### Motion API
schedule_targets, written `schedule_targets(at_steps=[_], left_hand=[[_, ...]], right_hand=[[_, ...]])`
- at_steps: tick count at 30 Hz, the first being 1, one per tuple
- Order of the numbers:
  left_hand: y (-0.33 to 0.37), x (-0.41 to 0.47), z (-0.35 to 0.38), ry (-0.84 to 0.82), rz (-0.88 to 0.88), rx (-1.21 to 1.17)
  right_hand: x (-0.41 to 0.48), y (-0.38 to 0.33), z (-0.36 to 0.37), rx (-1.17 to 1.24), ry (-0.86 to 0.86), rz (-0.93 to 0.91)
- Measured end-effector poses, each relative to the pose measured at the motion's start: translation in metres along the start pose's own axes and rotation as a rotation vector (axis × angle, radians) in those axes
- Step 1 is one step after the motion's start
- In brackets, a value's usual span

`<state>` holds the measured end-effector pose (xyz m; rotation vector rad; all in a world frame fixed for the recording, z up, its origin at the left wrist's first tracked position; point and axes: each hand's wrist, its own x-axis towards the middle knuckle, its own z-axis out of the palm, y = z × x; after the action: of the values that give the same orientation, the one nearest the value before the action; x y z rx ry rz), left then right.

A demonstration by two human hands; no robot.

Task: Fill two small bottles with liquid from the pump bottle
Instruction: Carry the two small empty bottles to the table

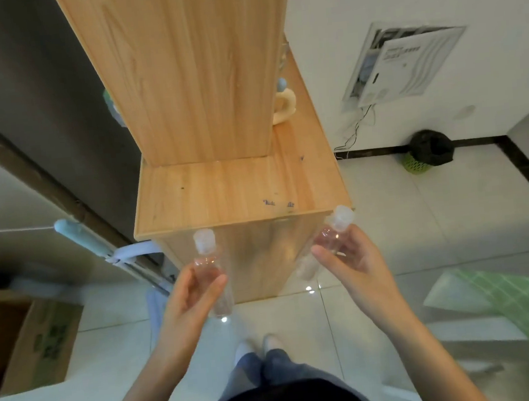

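Both arms reach forward from the bottom of the frame, and each hand holds one clear plastic bottle in the air in front of a wooden cabinet.

The left hand is just left of centre. Its grip is closed round the left small bottle, with the thumb across the front of the body and the fingers curled behind. This bottle stands nearly upright, its translucent cap on top and level with the front edge of the cabinet's lower ledge.

The right hand is right of centre. Its grip pinches the right small bottle near the shoulder, between thumb and fingers. This bottle tilts, with its cap pointing to the upper right, by the ledge's right corner, and its base towards the lower left. The two bottles are well apart and touch neither each other nor the cabinet. Both look clear, and I cannot tell whether either holds liquid.

On the cabinet's shelf, further back and right of the tall upright section, is a cream mug-like object. A pale mop handle leans at the left, and a cardboard box lies in the lower left. A green bin with a black bag stands against the wall at the upper right, below a printed sheet. A green mat lies in the lower right. The person's shoes show on the tiled floor below the hands.
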<state>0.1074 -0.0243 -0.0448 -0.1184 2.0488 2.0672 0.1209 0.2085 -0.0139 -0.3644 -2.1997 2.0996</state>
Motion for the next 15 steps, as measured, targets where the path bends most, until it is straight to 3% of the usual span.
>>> schedule_targets(at_steps=[6, 15], left_hand=[[-0.059, -0.024, -0.006, 0.040, -0.204, 0.044], [-0.076, -0.029, -0.009, -0.046, -0.258, 0.095]], right_hand=[[-0.042, 0.058, -0.010, -0.053, 0.020, 0.245], [-0.072, 0.089, 0.002, -0.174, 0.087, 0.418]])
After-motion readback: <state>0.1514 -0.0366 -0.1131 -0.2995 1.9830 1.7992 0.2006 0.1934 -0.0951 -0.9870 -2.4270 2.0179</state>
